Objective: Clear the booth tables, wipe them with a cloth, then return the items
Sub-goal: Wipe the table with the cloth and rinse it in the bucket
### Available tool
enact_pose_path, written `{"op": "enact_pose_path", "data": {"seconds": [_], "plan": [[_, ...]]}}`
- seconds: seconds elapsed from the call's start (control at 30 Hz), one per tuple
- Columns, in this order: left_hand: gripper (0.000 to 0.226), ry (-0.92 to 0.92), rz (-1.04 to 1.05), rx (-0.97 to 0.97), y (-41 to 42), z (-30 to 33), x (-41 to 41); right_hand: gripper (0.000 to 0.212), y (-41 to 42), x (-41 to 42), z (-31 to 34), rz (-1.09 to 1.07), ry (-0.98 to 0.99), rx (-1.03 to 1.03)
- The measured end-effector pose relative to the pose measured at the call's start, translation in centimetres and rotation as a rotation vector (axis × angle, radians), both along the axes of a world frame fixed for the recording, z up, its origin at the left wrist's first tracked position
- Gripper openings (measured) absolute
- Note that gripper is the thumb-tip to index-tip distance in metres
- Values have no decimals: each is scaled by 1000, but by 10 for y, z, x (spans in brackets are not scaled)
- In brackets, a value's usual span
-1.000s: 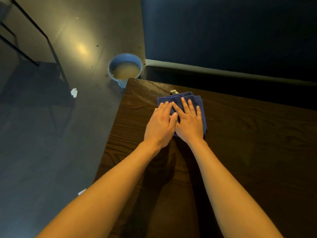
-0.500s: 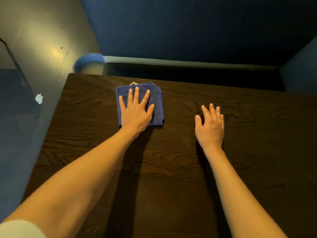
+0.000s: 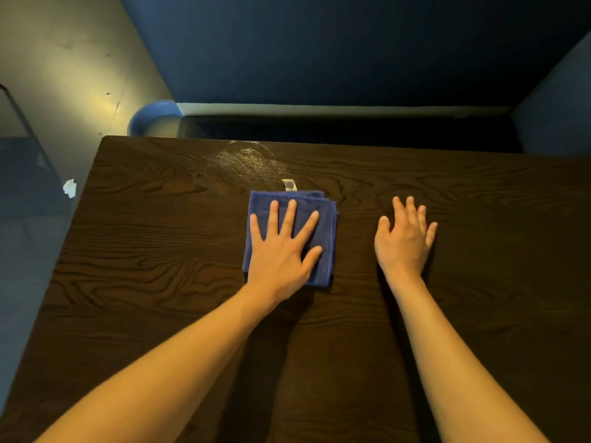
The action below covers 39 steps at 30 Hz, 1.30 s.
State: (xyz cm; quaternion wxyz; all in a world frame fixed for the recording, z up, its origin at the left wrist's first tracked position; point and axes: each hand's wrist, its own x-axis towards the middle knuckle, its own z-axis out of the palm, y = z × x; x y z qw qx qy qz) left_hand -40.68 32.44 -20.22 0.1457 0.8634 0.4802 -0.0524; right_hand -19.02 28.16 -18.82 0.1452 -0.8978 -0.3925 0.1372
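A folded blue cloth [image 3: 324,219] lies on the dark wooden booth table [image 3: 144,251], a white tag sticking out of its far edge. My left hand [image 3: 281,251] presses flat on the cloth with fingers spread. To the right of it, my right hand [image 3: 404,238] rests flat on the bare tabletop, apart from the cloth. A wet streak [image 3: 246,161] shines on the wood just beyond the cloth, near the table's far edge.
A blue bucket [image 3: 150,118] stands on the floor past the table's far left corner. The dark blue booth seat and backrest [image 3: 351,59] run along the far side. A white scrap of paper [image 3: 69,188] lies on the floor at left.
My left hand has drawn the cloth back from the far edge toward me and rightward, leaving a wet streak. One second ago both hands pressed the cloth; my right hand now lies on the bare table.
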Motion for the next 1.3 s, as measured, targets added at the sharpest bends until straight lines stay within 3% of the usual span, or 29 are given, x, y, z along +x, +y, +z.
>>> {"op": "enact_pose_path", "data": {"seconds": [0.17,0.33,0.47,0.93,1.03,1.3], "plan": [[69,1,6,-15,28,-1,0,51,-7,7,-1,61,-19,-27],[67,-27,115,17,102,-3,42,53,-9,17,-5,98,-1,-26],[65,-22,192,54,118,-9,69,53,-13,19,-8,117,14,-15],[66,36,-165,-18,-82,2,27,54,-17,23,-4,186,35,-61],[65,23,-199,-15,-54,1,25,54,-17,26,-5,205,28,-69],[64,8,105,49,83,-4,76,53,-18,27,-7,214,22,-85]]}}
